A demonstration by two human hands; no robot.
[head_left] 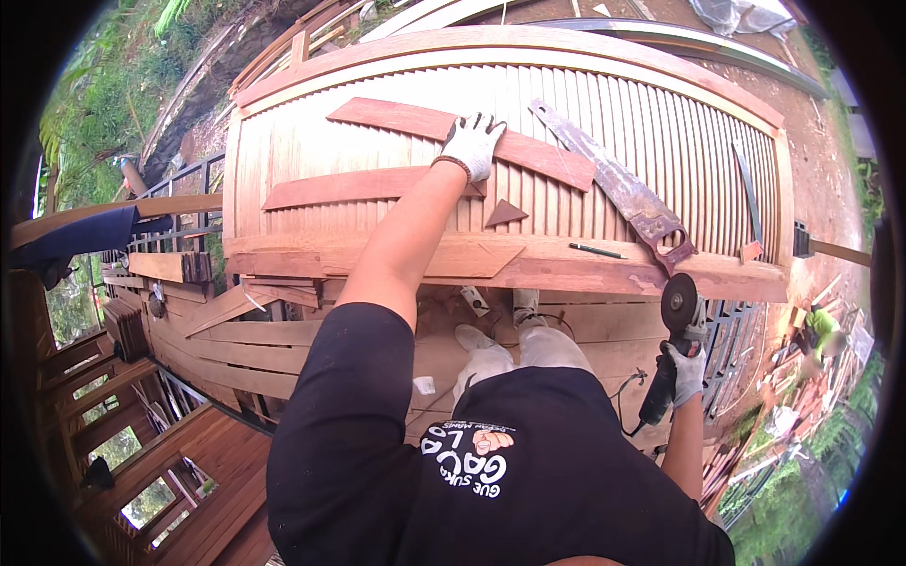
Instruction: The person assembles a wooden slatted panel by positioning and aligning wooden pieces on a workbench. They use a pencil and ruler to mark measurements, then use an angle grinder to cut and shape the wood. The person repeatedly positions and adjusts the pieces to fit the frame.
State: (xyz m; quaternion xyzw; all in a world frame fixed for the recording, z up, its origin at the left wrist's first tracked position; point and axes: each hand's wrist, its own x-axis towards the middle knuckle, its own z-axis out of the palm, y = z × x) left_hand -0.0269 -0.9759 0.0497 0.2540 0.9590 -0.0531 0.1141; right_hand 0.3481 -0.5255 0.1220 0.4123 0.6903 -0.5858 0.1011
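My left hand (474,146), in a white glove, lies across a long reddish-brown wooden board (396,117) with angled ends. Its fingers are spread over the board toward the far edge. Closed round the body of a black angle grinder (658,394) is my gloved right hand (689,372), low on the right, beside the panel's near edge. The grinder's dark disc (678,300) points up and away from me. Whether the disc spins cannot be told. A second board (330,187) and a small triangular offcut (506,214) lie nearer me on the slatted wooden panel (566,269).
A handsaw (618,179) lies slantwise on the panel, right of the boards. Nearer me is a dark pencil (597,251); a try square (748,203) lies at the right end. A cord trails by the grinder. Another person (823,330) is far right, among scrap wood.
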